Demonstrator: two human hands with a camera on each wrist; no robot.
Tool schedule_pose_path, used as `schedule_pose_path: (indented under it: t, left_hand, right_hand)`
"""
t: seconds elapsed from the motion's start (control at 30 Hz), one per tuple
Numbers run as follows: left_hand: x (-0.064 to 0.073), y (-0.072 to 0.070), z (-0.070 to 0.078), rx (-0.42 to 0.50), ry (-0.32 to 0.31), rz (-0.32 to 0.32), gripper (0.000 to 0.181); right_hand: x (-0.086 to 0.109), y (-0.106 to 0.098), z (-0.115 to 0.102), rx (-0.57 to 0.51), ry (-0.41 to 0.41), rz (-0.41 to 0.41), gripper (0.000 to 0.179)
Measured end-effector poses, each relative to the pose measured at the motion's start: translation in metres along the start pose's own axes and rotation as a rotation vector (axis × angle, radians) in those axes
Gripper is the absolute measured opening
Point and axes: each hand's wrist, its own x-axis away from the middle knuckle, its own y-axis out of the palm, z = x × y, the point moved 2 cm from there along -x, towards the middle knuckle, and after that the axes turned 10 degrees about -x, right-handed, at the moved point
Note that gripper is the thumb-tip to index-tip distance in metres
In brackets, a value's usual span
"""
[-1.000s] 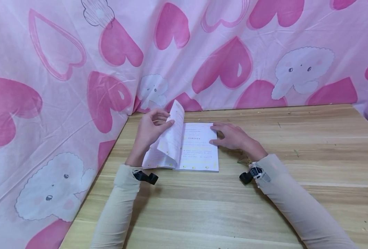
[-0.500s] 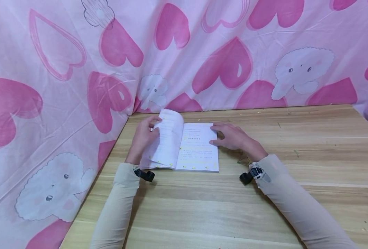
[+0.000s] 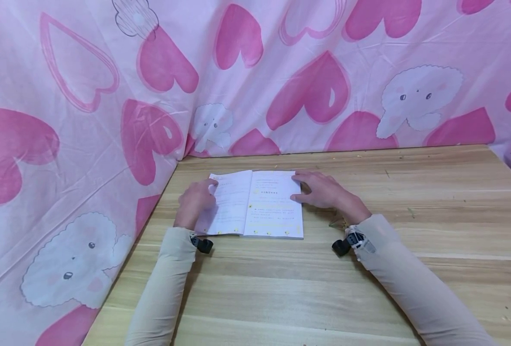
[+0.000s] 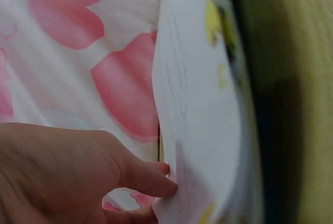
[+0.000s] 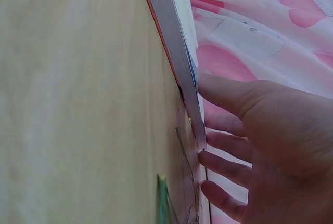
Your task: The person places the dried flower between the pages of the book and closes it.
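An open book [image 3: 274, 211] lies on the wooden table, its white pages printed with text and small yellow figures along the bottom edge. My left hand [image 3: 194, 202] rests at the outer edge of the left page, thumb and fingertips touching the paper. The left wrist view shows that page [image 4: 197, 104] curving up slightly, with the thumb against it. At the right edge of the book, my right hand [image 3: 326, 190] lies with thumb and fingertips on the page border. Its fingers are spread along the page block [image 5: 174, 47] in the right wrist view.
Pink cloth [image 3: 307, 77] with hearts and white animal faces hangs behind and to the left of the table [image 3: 273, 293]. Small scraps dot the wood, and a thin green piece [image 5: 163, 198] lies near the right hand.
The lifted page has come down onto the left side and now lies nearly flat. My left hand moved left and down with it. My right hand stayed in place.
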Motion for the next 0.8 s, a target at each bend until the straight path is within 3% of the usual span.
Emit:
schedule_pose_path:
  t: [0.13, 0.3, 0.37, 0.47, 0.53, 0.6, 0.7, 0.8]
  left_hand:
    - [0.002, 0.004, 0.005, -0.119, 0.026, 0.069, 0.056]
    - [0.012, 0.005, 0.023, -0.226, 0.087, 0.216, 0.039]
    - [0.015, 0.004, 0.035, -0.214, 0.159, 0.311, 0.034]
    - [0.015, 0.005, 0.055, -0.112, 0.356, 0.393, 0.039]
    - [0.011, 0.013, 0.065, -0.056, 0.487, 0.38, 0.045]
    - [0.006, 0.024, 0.072, -0.018, 0.571, 0.297, 0.053]
    - [-0.012, 0.048, 0.069, -0.026, 0.614, 0.236, 0.051]
    - [-0.014, 0.054, 0.066, -0.032, 0.597, 0.176, 0.05]
  right_hand:
    - [-0.001, 0.001, 0.0, 0.005, 0.006, -0.006, 0.078]
    - [-0.001, 0.001, 0.001, 0.005, 0.005, -0.006, 0.078]
    - [-0.001, 0.0, 0.001, 0.004, 0.005, -0.002, 0.078]
    - [0.0, 0.0, 0.0, 0.005, 0.005, 0.007, 0.077]
    - [-0.001, 0.001, 0.0, 0.006, 0.004, 0.011, 0.077]
    - [-0.001, 0.001, 0.0, 0.005, 0.004, 0.015, 0.077]
    - [-0.002, 0.001, 0.0, 0.006, 0.004, 0.019, 0.077]
    - [-0.002, 0.001, 0.0, 0.005, 0.005, 0.022, 0.077]
